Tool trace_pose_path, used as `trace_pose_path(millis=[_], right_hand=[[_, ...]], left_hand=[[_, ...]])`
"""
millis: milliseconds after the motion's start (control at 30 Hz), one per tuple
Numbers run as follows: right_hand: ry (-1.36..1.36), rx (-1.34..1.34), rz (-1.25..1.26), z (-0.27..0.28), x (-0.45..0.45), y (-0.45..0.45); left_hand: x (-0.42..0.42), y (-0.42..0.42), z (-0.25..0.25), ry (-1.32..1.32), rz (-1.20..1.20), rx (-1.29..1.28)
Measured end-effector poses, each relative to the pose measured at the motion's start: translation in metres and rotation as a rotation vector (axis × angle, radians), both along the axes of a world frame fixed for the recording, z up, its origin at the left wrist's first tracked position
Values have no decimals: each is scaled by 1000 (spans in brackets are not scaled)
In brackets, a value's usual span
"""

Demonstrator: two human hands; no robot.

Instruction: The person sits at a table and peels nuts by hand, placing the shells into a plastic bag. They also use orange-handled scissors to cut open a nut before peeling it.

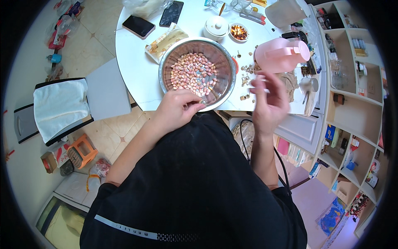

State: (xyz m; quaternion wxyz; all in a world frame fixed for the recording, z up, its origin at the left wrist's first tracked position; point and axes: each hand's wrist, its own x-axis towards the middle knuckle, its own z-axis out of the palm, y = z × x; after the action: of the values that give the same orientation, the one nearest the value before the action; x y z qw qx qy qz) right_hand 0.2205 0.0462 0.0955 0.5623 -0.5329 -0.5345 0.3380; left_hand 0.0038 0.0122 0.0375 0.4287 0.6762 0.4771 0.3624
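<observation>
A wide stainless steel bowl [230, 90] holds many pink-skinned peanut kernels [189, 73]. At its near rim, my left hand [177, 107] pinches a small greenish-brown piece [202, 101] between thumb and forefinger. What that piece is, I cannot tell. My right hand [270, 96] is raised to the right of the bowl, blurred, its fingers curled. Whether anything sits between those fingers is not clear. Small brown and pale pieces [245, 80] lie scattered on the white table [141, 84] between the bowl and my right hand.
Beyond my right hand is a pink pitcher [273, 56], with a brown cloth-like heap [289, 82] beside it. A lidded white pot [216, 26], a small dish of red flakes [239, 32], a paper bag [164, 42] and two phones [139, 26] stand or lie behind the bowl.
</observation>
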Motion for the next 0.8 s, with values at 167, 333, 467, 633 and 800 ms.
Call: trace_pose_path(millis=[167, 333, 467, 633, 800], right_hand=[[-333, 374, 22, -10, -9, 4], [-381, 34, 118, -34, -8, -4], [-294, -60, 48, -38, 14, -26], [-142, -240, -67, -48, 38, -57], [-10, -165, -177, -70, 74, -85]], left_hand=[[-7, -9, -3, -11, -22, -86], [-5, -9, 0, -12, -42, -149], [10, -2, -2, 65, -95, -163], [60, 22, -7, 127, -172, -60], [140, 70, -9, 177, -73, 33]])
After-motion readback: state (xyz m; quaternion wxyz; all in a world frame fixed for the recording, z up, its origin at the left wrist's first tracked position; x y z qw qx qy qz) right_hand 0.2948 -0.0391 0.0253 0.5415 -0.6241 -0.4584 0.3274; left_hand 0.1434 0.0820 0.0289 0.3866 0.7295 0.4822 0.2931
